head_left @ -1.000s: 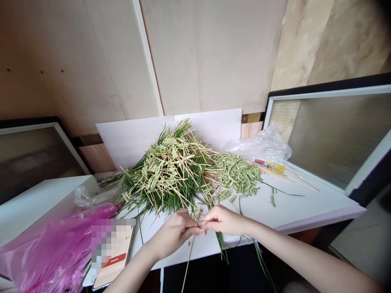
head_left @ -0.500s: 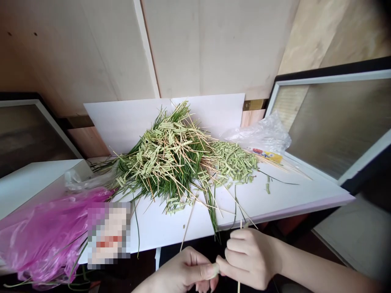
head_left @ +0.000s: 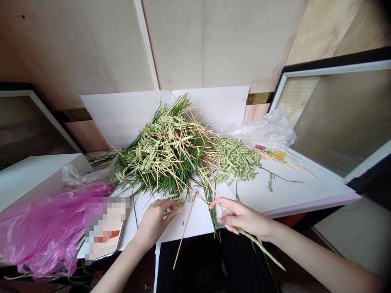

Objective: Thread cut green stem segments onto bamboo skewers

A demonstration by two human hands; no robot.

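A large heap of green grass blades (head_left: 165,162), mixed with thin wooden skewers and pale green folded pieces, lies on the white board (head_left: 290,191). To its right is a smaller mound of cut green pieces (head_left: 235,158). My left hand (head_left: 157,221) rests at the heap's front edge, its fingertips beside a small cluster of green pieces (head_left: 177,200). My right hand (head_left: 242,217) pinches a long green stalk (head_left: 259,246) that slants down and right past the board's edge. A loose skewer (head_left: 185,232) lies between my hands.
A pink plastic bag (head_left: 45,228) and a phone with a blurred screen (head_left: 104,228) lie at the left. A clear plastic bag (head_left: 262,130) and a yellow packet (head_left: 270,152) sit behind the skewers at the right. A white panel (head_left: 161,114) and a wooden wall stand behind.
Both hands have moved up from below the board's front edge and apart, now reaching the heap's front. The right hand now holds a long green stalk. The view has shifted slightly.
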